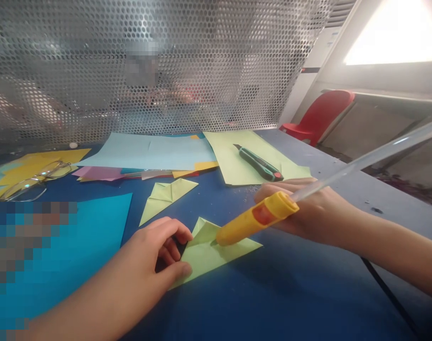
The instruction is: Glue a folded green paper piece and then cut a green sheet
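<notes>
My right hand [308, 206] is closed round a yellow hot glue gun [247, 222], and a long clear glue stick [372, 158] runs out of its back end. The gun's tip points down at a light green folded paper [216, 258]; whether it touches the paper I cannot tell. My left hand [162, 251] grips this paper's left side, thumb on the near edge and fingers curled at the far one. A second light green folded paper [169, 196] lies just beyond my left hand. The trigger fingers are partly hidden behind the gun.
A green utility knife [260, 163], blade out, rests on light green sheets [223, 166]. Beside them lie light blue paper [148, 151], yellow papers [59, 158], glasses [34, 177] and a bright blue sheet [102, 237]. A perforated metal panel [202, 61] closes the back; a red chair [322, 113] stands right.
</notes>
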